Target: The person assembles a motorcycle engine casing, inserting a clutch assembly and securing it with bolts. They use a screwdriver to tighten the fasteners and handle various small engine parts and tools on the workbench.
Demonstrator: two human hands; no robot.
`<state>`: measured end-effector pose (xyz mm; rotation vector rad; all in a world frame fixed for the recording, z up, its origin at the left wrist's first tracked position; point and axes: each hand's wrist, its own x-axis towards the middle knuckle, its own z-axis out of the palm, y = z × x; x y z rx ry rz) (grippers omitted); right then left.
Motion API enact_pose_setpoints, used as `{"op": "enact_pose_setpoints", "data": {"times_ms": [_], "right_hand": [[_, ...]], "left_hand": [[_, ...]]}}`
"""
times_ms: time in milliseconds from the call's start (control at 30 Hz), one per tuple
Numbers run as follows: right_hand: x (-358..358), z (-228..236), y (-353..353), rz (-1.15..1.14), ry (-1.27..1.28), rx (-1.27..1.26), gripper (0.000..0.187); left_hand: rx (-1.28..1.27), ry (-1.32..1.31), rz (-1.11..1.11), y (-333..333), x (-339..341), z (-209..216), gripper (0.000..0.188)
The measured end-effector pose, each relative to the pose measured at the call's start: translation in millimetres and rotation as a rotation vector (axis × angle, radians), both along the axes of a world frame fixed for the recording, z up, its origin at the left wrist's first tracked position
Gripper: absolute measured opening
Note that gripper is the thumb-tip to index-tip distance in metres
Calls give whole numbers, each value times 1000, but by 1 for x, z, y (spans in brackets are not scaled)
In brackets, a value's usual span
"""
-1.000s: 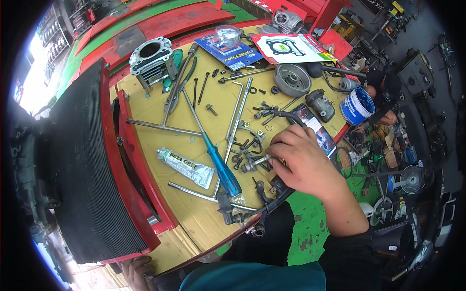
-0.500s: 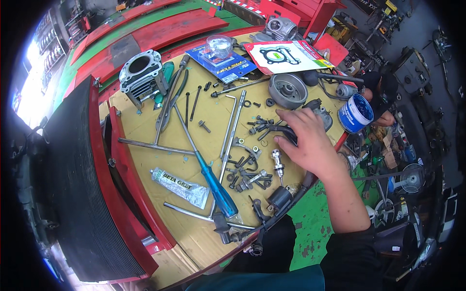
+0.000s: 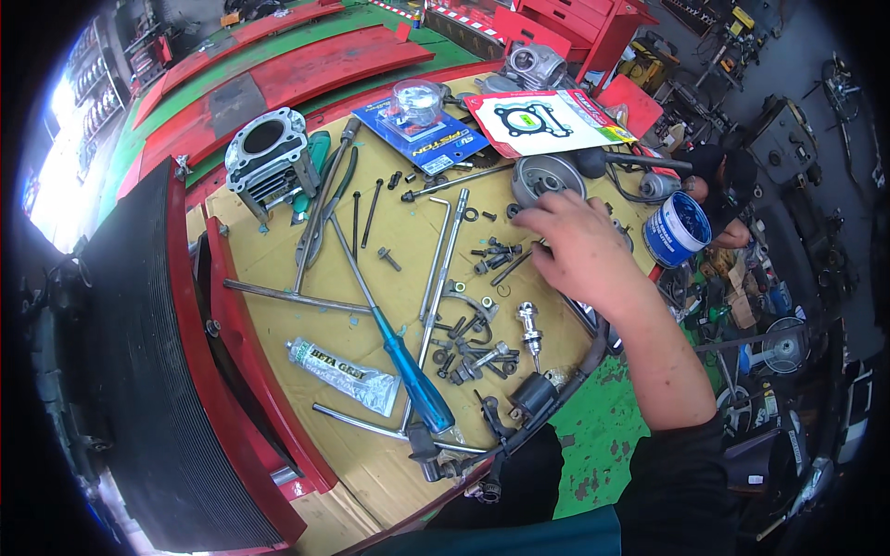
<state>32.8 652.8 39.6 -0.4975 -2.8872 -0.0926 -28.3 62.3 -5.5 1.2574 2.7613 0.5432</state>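
Note:
My right hand (image 3: 593, 255) hovers over the right side of the cardboard-covered table, thumb and index finger apart. I see nothing held between them, though the palm side is hidden. Just beyond the fingers sits a round metal flywheel (image 3: 549, 178), partly covered by the hand. Left of the thumb lies a small cluster of bolts (image 3: 496, 255), with a long bolt (image 3: 512, 267) beside it. A silver spindle-like part (image 3: 529, 326) lies nearer to me, below the hand. My left hand is out of view.
A blue-handled screwdriver (image 3: 413, 371), a sealant tube (image 3: 343, 373) and a T-handle wrench (image 3: 297, 295) lie left of centre. An engine cylinder (image 3: 271, 157) stands far left. A packaged gasket (image 3: 542, 122) lies at the back, and a blue tub (image 3: 675, 232) stands at the right edge.
My right hand has shifted slightly away from me, toward the flywheel. The dark curved piece seen between thumb and fingers earlier no longer shows there.

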Motion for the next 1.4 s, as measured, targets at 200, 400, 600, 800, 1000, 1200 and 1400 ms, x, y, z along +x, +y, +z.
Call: {"op": "enact_pose_setpoints", "data": {"times_ms": [200, 400, 600, 800, 1000, 1200, 1400], "right_hand": [[-8, -2, -11, -1, -69, -50, 21], [2, -11, -12, 28, 3, -80, 14], [4, 0, -26, 111, 92, -106, 11], [4, 12, -61, 212, -26, -305, 14], [9, 6, -64, 287, -78, -308, 17], [21, 11, -68, 315, -159, -406, 22], [38, 6, -76, 366, -94, -388, 19]], "left_hand": [[-3, -17, 4, -2, 2, 0, 49], [36, -48, 20, 5, 3, 4, 52], [26, -14, 22, 1, 3, 0, 53], [28, -40, 28, 1, 3, -2, 51], [97, 9, -21, 11, -2, 3, 49], [66, -22, 6, -1, 3, -2, 49], [55, -100, 57, -10, 6, -9, 48]]}}
